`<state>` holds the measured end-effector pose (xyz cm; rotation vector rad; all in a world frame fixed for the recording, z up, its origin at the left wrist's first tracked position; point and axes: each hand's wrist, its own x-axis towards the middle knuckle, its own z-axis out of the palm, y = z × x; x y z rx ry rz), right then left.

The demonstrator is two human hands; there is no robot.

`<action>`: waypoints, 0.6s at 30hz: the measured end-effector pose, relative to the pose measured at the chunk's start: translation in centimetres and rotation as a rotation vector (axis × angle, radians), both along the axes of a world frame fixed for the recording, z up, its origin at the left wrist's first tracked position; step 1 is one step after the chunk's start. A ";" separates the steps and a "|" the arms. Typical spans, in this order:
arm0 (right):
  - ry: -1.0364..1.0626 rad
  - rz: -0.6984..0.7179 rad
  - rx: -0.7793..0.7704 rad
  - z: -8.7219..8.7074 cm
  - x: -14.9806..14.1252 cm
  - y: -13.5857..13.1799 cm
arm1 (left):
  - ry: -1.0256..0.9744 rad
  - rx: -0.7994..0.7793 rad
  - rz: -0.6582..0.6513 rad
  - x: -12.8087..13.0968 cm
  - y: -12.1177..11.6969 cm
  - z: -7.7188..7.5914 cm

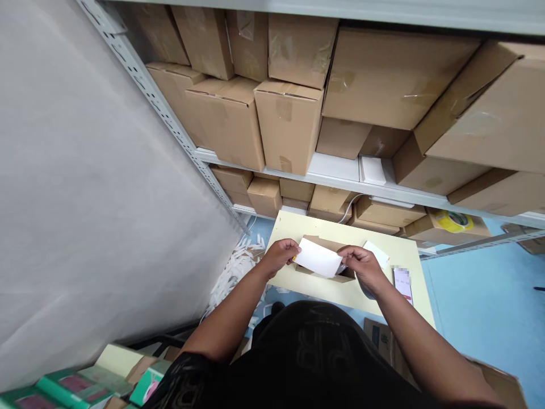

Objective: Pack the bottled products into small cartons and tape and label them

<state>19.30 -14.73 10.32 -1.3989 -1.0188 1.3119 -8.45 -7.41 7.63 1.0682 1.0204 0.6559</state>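
Between my two hands a blank white card is stretched flat, with a small yellow mark at its left end. My left hand pinches the left edge. The fingers of my right hand are closed on the right edge. Directly below the card sits an open cardboard box, its inside mostly hidden. A dark greyish thing shows under my right wrist, too covered to name. More white cards or labels lie just beyond my right hand.
The pale yellow table also carries a phone at the right. Shelves packed with cardboard boxes rise behind it. A yellow tape roll rests on a box. White paper strips litter the floor at left.
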 end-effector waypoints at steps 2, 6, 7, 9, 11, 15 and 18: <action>0.094 -0.038 -0.027 -0.5 0.4 0.0 | 0.009 -0.011 0.058 1.0 -0.3 0.3; 0.218 -0.126 -0.086 -2.3 0.6 0.0 | 0.021 -0.002 0.135 2.9 -1.0 0.1; 0.213 -0.153 -0.093 -2.8 0.5 0.1 | 0.023 -0.002 0.140 3.4 -1.1 0.0; 0.180 -0.216 -0.103 -3.8 0.6 0.3 | 0.032 -0.006 0.140 4.2 -1.3 -0.2; 0.147 -0.272 -0.107 -4.9 0.9 0.7 | 0.049 -0.008 0.131 4.8 -1.3 -0.5; 0.050 -0.323 -0.083 -6.8 2.2 1.6 | 0.136 -0.014 0.123 5.9 -0.8 -1.7; -0.113 -0.315 -0.068 -8.5 3.2 2.3 | 0.287 0.019 0.093 6.9 0.0 -3.3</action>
